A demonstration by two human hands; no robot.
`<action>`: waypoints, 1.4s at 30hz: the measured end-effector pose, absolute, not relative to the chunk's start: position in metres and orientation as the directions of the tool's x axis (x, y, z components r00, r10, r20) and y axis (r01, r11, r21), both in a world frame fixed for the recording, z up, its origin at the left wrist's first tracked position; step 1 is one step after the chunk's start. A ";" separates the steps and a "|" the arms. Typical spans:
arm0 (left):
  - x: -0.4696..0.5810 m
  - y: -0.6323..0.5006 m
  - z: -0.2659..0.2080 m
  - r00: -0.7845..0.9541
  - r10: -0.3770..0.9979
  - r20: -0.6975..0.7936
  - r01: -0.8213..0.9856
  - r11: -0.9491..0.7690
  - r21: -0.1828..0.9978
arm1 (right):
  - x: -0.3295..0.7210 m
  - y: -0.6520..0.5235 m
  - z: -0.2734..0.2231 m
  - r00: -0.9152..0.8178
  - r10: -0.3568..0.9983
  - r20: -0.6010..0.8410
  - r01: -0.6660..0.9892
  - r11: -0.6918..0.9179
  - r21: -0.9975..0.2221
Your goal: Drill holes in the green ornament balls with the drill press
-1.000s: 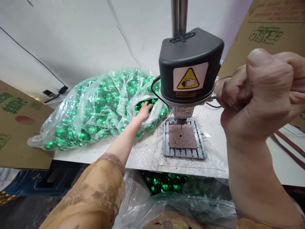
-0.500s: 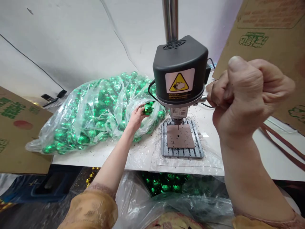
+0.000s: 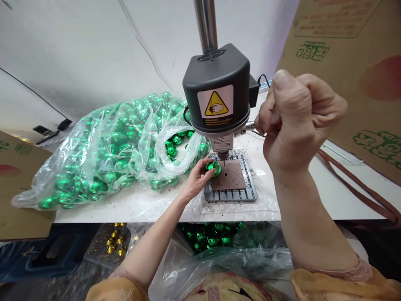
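Observation:
Between the fingertips of my left hand (image 3: 200, 177) is a shiny green faceted ball (image 3: 214, 169). It is just left of the drill bit, over the brown pad (image 3: 233, 177) on the slotted metal base (image 3: 230, 195). My right hand (image 3: 299, 121) is closed around the handle (image 3: 249, 125) at the side of the black drill press (image 3: 219, 88); most of that handle is hidden by the fist. To the left lies a clear plastic bag (image 3: 125, 146) full of green balls, its mouth open towards the press.
Dark shavings speckle the white table (image 3: 125, 209) around the base. Cardboard boxes stand right (image 3: 338, 83) and left (image 3: 25, 188). Below the front edge are more green balls (image 3: 213, 240) in plastic and some gold balls (image 3: 117, 240). A brown strap (image 3: 360, 184) lies at right.
My left hand has carried the green ball from the bag's mouth rightward to the drill's base. My right hand stays closed at the handle. The whole view has shifted slightly.

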State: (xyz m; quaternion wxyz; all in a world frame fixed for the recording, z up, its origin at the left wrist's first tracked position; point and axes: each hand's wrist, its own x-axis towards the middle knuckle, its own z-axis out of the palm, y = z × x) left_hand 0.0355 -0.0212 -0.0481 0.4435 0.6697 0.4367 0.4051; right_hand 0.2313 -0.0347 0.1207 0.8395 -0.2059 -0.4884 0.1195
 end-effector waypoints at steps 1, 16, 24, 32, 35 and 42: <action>0.037 -0.021 -0.050 0.300 0.940 0.161 0.240 -0.238 0.941 | 0.231 -0.035 0.121 0.491 0.404 0.771 0.002 0.885 -0.465; 0.063 -0.022 -0.055 0.341 0.896 0.285 0.457 -0.423 0.782 | 0.232 -0.037 0.119 0.461 0.416 0.784 0.052 0.869 -0.492; 0.075 -0.029 -0.062 0.271 0.911 0.311 0.425 -0.403 0.811 | 0.233 -0.037 0.116 0.458 0.411 0.788 0.009 0.884 -0.466; 0.074 -0.029 -0.071 0.251 0.937 0.244 0.344 -0.322 0.882 | 0.230 -0.036 0.091 0.524 0.242 0.817 0.132 0.924 -0.359; 0.074 -0.029 -0.074 0.248 0.939 0.239 0.321 -0.312 0.894 | 0.228 -0.038 0.087 0.527 0.232 0.818 0.115 0.934 -0.338; 0.074 -0.028 -0.077 0.248 0.938 0.242 0.316 -0.314 0.895 | 0.226 -0.041 0.082 0.550 0.214 0.807 0.136 0.931 -0.340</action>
